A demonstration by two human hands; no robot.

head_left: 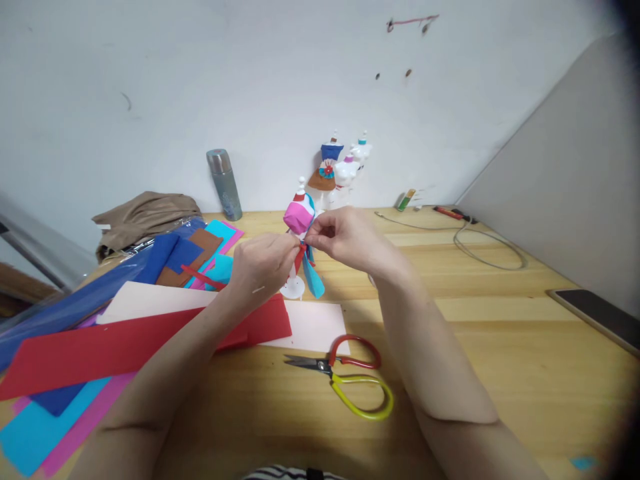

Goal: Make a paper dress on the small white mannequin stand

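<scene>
A small white dress-form mannequin [293,288] stands upright on a round base, with a pink piece [299,219] wrapped round its chest and a red band at its neck. Light-blue strips [313,277] hang down from its waist. My left hand [263,267] is closed at the waist, its fingertips pinching a red strip [299,259]. From the other side my right hand [345,237] pinches at the same spot; its fingertips touch the waist, but what lies between them is too small to tell. The two hands' fingertips nearly meet and hide part of the waist.
Scissors [323,365] with red and yellow handles lie in front. Red [115,343], white, blue and pink sheets spread at left. Several dressed mannequins [331,152] stand behind. A flask [225,185] is by the wall; a cable [457,240] and phone [600,317] lie at right.
</scene>
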